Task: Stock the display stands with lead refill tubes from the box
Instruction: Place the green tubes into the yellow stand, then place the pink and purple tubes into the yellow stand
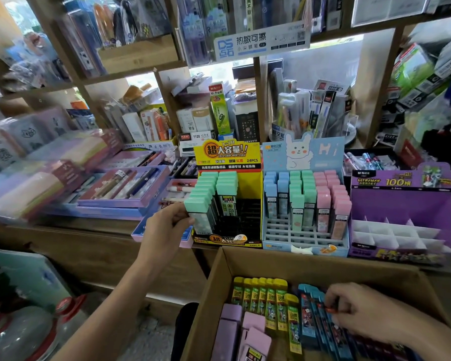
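Observation:
My left hand (164,225) grips a green-capped lead refill tube (199,213) at the front left of the yellow-and-black display stand (228,239), which holds two rows of green-capped tubes. My right hand (362,311) is down in the cardboard box (219,290), fingers curled on the blue tubes (310,319) there. Yellow tubes (264,300) and purple tubes (235,327) also lie in the box. A light-blue rabbit stand (305,241) holds blue, green and pink tubes. A purple stand (401,204) to the right shows bare white dividers.
The stands sit on a wooden counter (97,230) beside purple pen gift boxes (125,188). Shelves behind are crowded with packaged stationery. Large water bottles (24,332) stand on the floor at the lower left.

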The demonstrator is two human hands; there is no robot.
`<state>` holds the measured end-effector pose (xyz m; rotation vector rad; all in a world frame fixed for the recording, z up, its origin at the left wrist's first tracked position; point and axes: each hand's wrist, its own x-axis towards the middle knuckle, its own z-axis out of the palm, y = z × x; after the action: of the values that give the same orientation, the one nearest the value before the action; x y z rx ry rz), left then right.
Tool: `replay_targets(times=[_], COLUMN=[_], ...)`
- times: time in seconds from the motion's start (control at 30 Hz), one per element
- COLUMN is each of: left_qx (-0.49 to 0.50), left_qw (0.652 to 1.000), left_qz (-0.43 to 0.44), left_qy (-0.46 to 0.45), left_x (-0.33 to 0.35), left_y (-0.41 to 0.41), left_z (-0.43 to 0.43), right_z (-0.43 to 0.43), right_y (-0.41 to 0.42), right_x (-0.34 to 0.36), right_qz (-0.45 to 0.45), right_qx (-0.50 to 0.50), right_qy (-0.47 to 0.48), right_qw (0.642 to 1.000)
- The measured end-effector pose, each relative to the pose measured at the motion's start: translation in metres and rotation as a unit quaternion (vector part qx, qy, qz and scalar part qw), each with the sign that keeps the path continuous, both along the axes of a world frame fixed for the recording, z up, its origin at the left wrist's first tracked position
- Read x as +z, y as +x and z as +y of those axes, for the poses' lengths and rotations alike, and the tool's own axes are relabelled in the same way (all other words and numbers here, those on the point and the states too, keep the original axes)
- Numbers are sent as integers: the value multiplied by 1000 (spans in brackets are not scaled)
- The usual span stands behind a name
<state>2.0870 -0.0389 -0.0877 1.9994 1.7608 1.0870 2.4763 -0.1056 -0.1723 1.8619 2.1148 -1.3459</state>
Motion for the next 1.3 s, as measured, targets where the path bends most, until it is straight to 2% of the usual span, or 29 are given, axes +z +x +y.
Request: replay_targets(times=[0.13, 0.33, 0.67, 0.9, 1.1, 1.17, 1.3], left_qx=[30, 42, 63, 112, 71, 51, -2], left_qw=[999, 999, 998, 993, 994, 995, 988], left_qz=[18, -11, -7, -29, -82, -72, -98], left_qy=[5, -5, -2, -11, -25, -38, -121], left_x=[-4, -8, -14, -11, 1, 1, -19], left_y=[0, 0, 4, 6, 28, 39, 61], left_z=[0, -2, -1, -14, -56, -76, -112], right_z=[0, -1, -1, -5, -15, -21, -35], right_y=[-2, -3, -5, -9, -24, -34, -53], right_x=[3, 5, 3, 6, 12, 17, 22], right_qz=[-4, -10, -16, -9, 0, 18, 48], right_qx=[3, 2, -5, 4, 10, 14, 23], right_qy=[0, 2, 7, 26, 46, 42, 13], right_qw=[1000, 1000, 1000, 1000, 999, 999, 999])
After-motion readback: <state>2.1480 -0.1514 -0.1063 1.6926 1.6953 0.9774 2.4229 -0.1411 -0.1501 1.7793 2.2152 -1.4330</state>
